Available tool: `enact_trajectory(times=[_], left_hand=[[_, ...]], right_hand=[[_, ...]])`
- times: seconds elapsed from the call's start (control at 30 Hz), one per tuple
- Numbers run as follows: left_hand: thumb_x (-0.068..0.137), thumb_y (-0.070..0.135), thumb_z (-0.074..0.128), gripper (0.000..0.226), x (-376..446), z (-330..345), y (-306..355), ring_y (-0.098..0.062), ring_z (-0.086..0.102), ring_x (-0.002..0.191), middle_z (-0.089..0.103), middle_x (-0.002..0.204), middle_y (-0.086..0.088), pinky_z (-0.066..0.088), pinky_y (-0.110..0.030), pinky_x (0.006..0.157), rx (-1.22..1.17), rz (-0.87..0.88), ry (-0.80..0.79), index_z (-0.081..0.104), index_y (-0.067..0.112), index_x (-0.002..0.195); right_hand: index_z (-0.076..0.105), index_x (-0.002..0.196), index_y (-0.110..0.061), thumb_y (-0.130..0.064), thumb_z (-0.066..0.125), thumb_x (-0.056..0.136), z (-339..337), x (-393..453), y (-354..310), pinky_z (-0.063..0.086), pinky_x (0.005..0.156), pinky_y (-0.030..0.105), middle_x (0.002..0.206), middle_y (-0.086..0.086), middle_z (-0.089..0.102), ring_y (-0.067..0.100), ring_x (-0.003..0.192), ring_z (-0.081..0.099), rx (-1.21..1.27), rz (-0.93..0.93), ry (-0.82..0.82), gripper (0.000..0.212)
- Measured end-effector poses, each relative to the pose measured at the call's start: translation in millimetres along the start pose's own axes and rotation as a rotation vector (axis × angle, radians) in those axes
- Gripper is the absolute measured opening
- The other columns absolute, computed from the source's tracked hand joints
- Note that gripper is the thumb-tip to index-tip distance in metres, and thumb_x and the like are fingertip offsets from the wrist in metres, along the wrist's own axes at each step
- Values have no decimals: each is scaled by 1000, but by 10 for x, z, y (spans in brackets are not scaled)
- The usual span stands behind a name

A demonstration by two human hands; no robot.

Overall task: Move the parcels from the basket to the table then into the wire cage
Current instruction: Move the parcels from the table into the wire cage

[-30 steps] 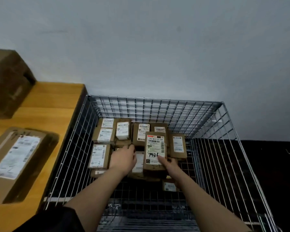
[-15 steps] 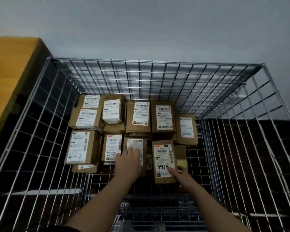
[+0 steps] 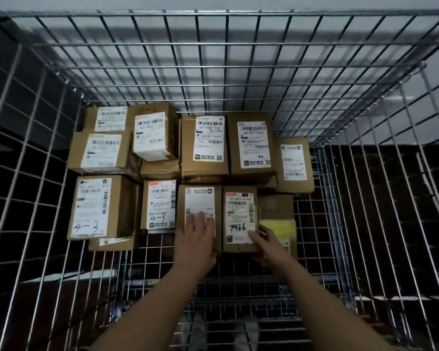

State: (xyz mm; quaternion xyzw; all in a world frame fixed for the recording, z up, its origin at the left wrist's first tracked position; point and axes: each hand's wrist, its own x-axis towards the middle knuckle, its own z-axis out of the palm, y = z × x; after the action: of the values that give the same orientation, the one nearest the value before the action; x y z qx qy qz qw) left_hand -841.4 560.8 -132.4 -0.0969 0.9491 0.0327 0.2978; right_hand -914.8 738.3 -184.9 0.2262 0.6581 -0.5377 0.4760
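Observation:
Both my arms reach down into the wire cage (image 3: 228,59). My right hand (image 3: 266,245) grips the near right corner of a brown parcel marked "7936" (image 3: 238,214), which lies flat on the cage floor. My left hand (image 3: 197,236) rests flat, fingers straight, on the parcel beside it (image 3: 200,201). Several more labelled cardboard parcels fill the far and left parts of the cage, among them two marked "4-3" (image 3: 96,206) (image 3: 160,203). The table and the basket are out of view.
Wire mesh walls surround the parcels on all sides. A box with a yellow label (image 3: 278,224) lies just right of my right hand. Bare cage floor (image 3: 319,224) shows on the right and along the near side. Dark floor lies beyond the mesh.
The "7936" parcel has gone from held upright above the stack to lying flat on the cage floor. My view has dropped closer into the cage, and the table has left view.

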Motion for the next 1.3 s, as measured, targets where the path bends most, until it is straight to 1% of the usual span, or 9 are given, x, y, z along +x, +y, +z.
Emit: enact_trajectory(times=[0.17, 0.33, 0.57, 0.63, 0.7, 0.83, 0.9, 1.03, 1.3], left_hand=[[85, 42, 61, 82, 62, 78, 20, -36, 9, 143, 4, 156, -13, 24, -49, 111, 11, 5, 7, 14, 16, 147], [86, 40, 61, 82, 80, 108, 23, -37, 6, 144, 0, 157, -11, 24, -51, 112, 26, 14, -8, 12, 17, 147], [89, 46, 52, 77, 56, -44, 42, -34, 4, 145, 0, 158, -9, 19, -48, 113, -39, -18, -44, 12, 16, 148], [89, 43, 51, 71, -2, -162, 29, -31, 12, 144, 10, 156, -10, 23, -45, 112, -61, -27, -9, 18, 17, 147], [89, 39, 50, 61, -90, -359, 25, -28, 31, 134, 29, 147, -8, 31, -41, 104, -54, -25, 32, 27, 17, 141], [92, 39, 48, 49, -399, -1048, 18, -26, 48, 120, 46, 133, -7, 36, -38, 96, -33, -57, 86, 37, 16, 133], [91, 39, 52, 45, -598, -1455, 3, -25, 51, 117, 51, 128, -6, 39, -36, 91, 4, -49, 161, 40, 17, 129], [93, 32, 47, 34, -1267, -2369, -57, -26, 57, 106, 56, 120, -6, 41, -34, 77, -32, -71, 314, 43, 17, 123], [92, 36, 46, 40, -2650, -3425, -403, -28, 56, 112, 54, 126, -8, 42, -35, 86, -145, -228, 539, 41, 14, 125]], right_hand=[[24, 150, -22, -30, 57, 96, 75, 90, 96, 48, 99, 47, 145, 5, 42, 26, 118, 52, -16, -55, 65, 64], [23, 151, -20, -25, 54, 98, 186, 154, 110, 44, 104, 49, 146, 10, 42, 31, 129, 48, -50, -98, 147, 62], [25, 149, -11, -33, 53, 98, 202, 65, -20, 43, 101, 39, 144, 13, 44, 31, 127, 48, -294, -95, 245, 62], [28, 147, -10, -42, 51, 97, 192, -78, -122, 44, 100, 42, 145, 14, 41, 33, 126, 48, -460, -87, 315, 64], [37, 140, -10, -45, 47, 97, 152, -307, -284, 47, 91, 39, 138, 13, 46, 31, 119, 52, -715, -119, 396, 56], [49, 127, -14, -42, 46, 97, 160, -957, -804, 47, 79, 31, 124, 6, 55, 24, 109, 56, -995, -301, 440, 41], [54, 117, -16, -41, 47, 95, 234, -1327, -1130, 50, 81, 34, 117, 4, 58, 23, 103, 57, -1162, -459, 465, 34], [50, 123, -17, -36, 51, 94, 454, -2368, -1834, 44, 88, 33, 124, 4, 54, 23, 113, 51, -1401, -759, 505, 34], [55, 116, -17, -31, 50, 90, 1185, -3991, -2617, 42, 90, 32, 122, 3, 58, 23, 116, 52, -1359, -1016, 567, 30]])
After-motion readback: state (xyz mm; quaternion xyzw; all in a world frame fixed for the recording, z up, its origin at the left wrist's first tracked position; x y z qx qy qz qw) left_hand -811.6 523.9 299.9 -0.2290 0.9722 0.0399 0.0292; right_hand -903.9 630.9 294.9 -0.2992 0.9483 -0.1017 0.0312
